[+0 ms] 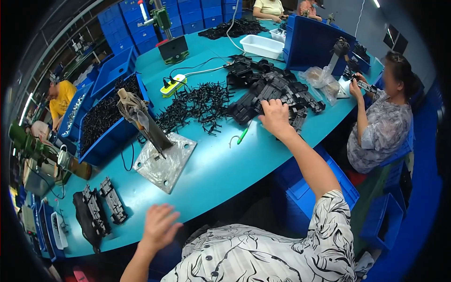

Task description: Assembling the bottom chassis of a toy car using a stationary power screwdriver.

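My right hand (276, 118) is on the near side of a pile of black plastic parts (268, 87), its fingers curled over one of them. The gripped part is mostly hidden under the hand. Just left of it lies a green-handled hook tool (243, 136) on the table. My left hand (161, 226) is held above the table's near edge, fingers apart and nothing in it. Two long black plastic assemblies (112, 199) lie side by side at the left end of the table, beside a dark flat piece (84, 216).
A post on a metal base plate (171, 164) stands on the teal table (221, 164). Beyond are loose small black parts (202, 103), a yellow-green power strip (174, 85), a white tray (262, 46) and a blue bin (91, 157). A co-worker (380, 117) sits at the right.
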`<state>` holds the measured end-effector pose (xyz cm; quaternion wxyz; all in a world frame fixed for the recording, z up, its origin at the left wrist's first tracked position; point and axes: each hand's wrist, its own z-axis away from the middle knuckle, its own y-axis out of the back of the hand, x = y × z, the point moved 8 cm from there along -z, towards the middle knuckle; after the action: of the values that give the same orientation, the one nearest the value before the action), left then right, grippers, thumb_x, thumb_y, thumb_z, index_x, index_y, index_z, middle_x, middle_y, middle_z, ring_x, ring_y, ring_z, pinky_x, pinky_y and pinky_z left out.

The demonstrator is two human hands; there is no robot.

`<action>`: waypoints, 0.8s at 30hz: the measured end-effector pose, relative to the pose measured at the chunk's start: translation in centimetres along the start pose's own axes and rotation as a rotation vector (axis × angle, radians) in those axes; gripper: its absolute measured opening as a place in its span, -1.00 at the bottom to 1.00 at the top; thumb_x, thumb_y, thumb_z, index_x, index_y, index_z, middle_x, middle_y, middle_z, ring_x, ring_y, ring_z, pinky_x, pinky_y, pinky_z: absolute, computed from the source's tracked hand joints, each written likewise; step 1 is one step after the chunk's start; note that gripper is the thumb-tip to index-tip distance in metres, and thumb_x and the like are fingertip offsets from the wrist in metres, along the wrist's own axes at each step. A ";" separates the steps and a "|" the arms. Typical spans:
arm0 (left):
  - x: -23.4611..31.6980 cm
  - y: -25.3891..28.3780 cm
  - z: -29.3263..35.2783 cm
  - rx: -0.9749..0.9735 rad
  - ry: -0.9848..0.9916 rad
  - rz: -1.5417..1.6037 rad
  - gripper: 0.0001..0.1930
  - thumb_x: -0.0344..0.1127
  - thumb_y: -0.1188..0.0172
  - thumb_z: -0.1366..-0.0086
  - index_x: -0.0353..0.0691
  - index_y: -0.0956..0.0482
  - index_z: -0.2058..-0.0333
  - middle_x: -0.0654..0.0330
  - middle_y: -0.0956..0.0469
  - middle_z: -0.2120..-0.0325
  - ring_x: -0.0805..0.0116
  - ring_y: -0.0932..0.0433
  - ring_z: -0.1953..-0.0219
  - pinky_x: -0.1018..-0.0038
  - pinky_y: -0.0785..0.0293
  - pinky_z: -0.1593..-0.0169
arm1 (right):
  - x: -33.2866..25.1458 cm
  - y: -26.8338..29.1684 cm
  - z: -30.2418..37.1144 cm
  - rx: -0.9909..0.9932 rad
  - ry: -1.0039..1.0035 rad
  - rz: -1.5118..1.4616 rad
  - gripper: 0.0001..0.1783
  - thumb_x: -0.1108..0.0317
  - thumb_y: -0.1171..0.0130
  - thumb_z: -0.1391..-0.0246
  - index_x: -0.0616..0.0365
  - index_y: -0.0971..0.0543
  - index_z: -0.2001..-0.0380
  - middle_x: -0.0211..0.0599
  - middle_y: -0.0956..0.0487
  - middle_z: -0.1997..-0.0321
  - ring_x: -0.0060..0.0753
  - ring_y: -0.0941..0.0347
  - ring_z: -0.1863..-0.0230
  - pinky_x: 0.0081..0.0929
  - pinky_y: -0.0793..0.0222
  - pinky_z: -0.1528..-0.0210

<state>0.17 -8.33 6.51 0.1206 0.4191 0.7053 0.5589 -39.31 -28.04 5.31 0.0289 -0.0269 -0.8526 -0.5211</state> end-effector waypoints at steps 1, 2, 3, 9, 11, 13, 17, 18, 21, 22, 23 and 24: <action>1.2 -1.1 -0.8 -0.030 -0.059 0.024 -0.63 -0.33 -0.39 0.07 -0.17 -0.59 0.21 0.07 -0.53 0.16 0.06 -0.49 0.05 0.10 -0.30 -0.06 | 0.3 -0.5 -0.3 0.002 0.006 -0.004 -0.54 0.20 -0.34 0.18 0.11 -0.46 0.19 -0.21 -0.46 0.32 -0.12 -0.38 0.19 -0.24 -0.27 0.19; 2.2 -2.0 -1.7 -0.067 -0.100 0.066 -0.66 -0.33 -0.38 0.04 -0.16 -0.59 0.22 0.10 -0.54 0.16 0.09 -0.49 0.06 0.09 -0.31 -0.06 | 0.8 0.0 -0.4 0.088 -0.002 -0.067 -0.56 0.25 -0.31 0.17 0.13 -0.46 0.17 -0.18 -0.46 0.33 -0.10 -0.38 0.21 -0.22 -0.29 0.20; 2.4 -2.4 -2.1 -0.062 -0.089 0.064 -0.66 -0.33 -0.38 0.04 -0.16 -0.59 0.22 0.10 -0.54 0.16 0.09 -0.49 0.06 0.09 -0.31 -0.06 | 1.0 0.9 -0.6 0.176 -0.005 -0.132 -0.57 0.30 -0.28 0.16 0.15 -0.46 0.16 -0.15 -0.46 0.34 -0.08 -0.38 0.22 -0.20 -0.30 0.21; 3.8 -4.7 -4.3 -0.047 -0.218 0.263 -0.73 -0.34 -0.36 -0.01 -0.19 -0.60 0.26 0.14 -0.57 0.24 0.16 -0.53 0.11 0.13 -0.35 -0.02 | 7.2 8.4 0.5 0.694 -0.086 -0.253 -0.72 0.49 -0.05 0.00 0.29 -0.52 0.16 -0.06 -0.49 0.36 -0.03 -0.42 0.29 -0.24 -0.36 0.18; 4.2 -4.8 -5.4 -0.027 -0.225 0.313 -0.74 -0.35 -0.35 -0.02 -0.22 -0.60 0.26 0.13 -0.58 0.26 0.17 -0.54 0.14 0.19 -0.37 0.00 | 9.5 11.2 1.4 0.795 -0.176 -0.258 -0.76 0.47 -0.02 -0.10 0.23 -0.54 0.16 -0.16 -0.52 0.36 -0.26 -0.45 0.36 -0.36 -0.42 0.28; 4.2 -5.1 -6.4 0.001 -0.177 0.457 -0.74 -0.36 -0.35 -0.03 -0.24 -0.60 0.27 0.11 -0.58 0.25 0.15 -0.54 0.16 0.27 -0.39 0.02 | 11.3 12.6 2.4 0.849 -0.319 -0.565 -0.78 0.44 -0.01 -0.14 0.24 -0.55 0.18 -0.31 -0.54 0.36 -0.53 -0.43 0.45 -0.50 -0.44 0.42; 2.8 -5.9 -8.6 0.049 0.062 0.724 -0.58 -0.40 -0.30 -0.11 -0.28 -0.48 0.03 0.07 -0.52 0.11 0.24 -0.53 0.14 0.40 -0.41 0.03 | 8.4 12.6 2.7 0.542 -0.501 -1.169 -0.80 0.41 -0.01 -0.15 0.24 -0.57 0.23 -0.41 -0.53 0.38 -0.68 -0.40 0.53 -0.63 -0.38 0.54; 1.7 -7.0 -8.6 0.074 0.247 0.984 -0.50 -0.39 -0.27 -0.15 -0.28 -0.37 -0.07 0.04 -0.45 0.03 0.25 -0.50 0.09 0.41 -0.41 0.03 | 6.1 12.1 2.5 0.362 -0.490 -1.336 -0.81 0.41 -0.02 -0.14 0.23 -0.57 0.25 -0.42 -0.54 0.40 -0.66 -0.40 0.54 -0.64 -0.36 0.55; -0.8 -9.0 -9.5 0.124 0.630 1.504 -0.35 -0.29 -0.16 -0.27 -0.31 -0.07 -0.25 -0.05 -0.27 -0.11 0.33 -0.43 0.04 0.43 -0.47 0.08 | 0.1 9.0 3.3 -0.050 -0.414 -1.468 -0.81 0.38 -0.01 -0.10 0.22 -0.58 0.33 -0.45 -0.53 0.50 -0.65 -0.40 0.57 -0.67 -0.30 0.57; -0.8 -9.1 -9.8 0.071 0.676 1.589 -0.35 -0.28 -0.16 -0.28 -0.31 -0.08 -0.25 -0.03 -0.32 -0.07 0.35 -0.45 0.08 0.44 -0.49 0.12 | -1.8 7.5 3.8 -0.181 -0.372 -1.478 -0.82 0.40 -0.01 -0.10 0.23 -0.57 0.33 -0.45 -0.53 0.49 -0.65 -0.40 0.57 -0.66 -0.31 0.57; -0.7 -9.2 -9.7 0.018 0.722 1.673 -0.36 -0.26 -0.15 -0.28 -0.30 -0.09 -0.25 0.00 -0.36 -0.03 0.37 -0.48 0.12 0.45 -0.51 0.16 | -4.1 6.5 4.2 -0.251 -0.329 -1.506 -0.83 0.41 -0.01 -0.11 0.24 -0.57 0.33 -0.44 -0.53 0.50 -0.66 -0.41 0.56 -0.66 -0.31 0.56; -0.6 -9.9 -9.1 -0.134 0.750 1.684 -0.48 -0.29 -0.16 -0.28 -0.33 -0.25 -0.15 0.09 -0.49 0.11 0.44 -0.53 0.21 0.48 -0.54 0.21 | -5.9 4.9 4.8 -0.314 -0.317 -1.525 -0.83 0.43 -0.01 -0.13 0.25 -0.57 0.32 -0.44 -0.53 0.50 -0.67 -0.40 0.55 -0.67 -0.32 0.56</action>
<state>-9.82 -15.23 0.67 -0.5380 0.5775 0.1270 0.6008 -33.14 -21.61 7.01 -0.4618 0.4869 -0.5462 -0.5014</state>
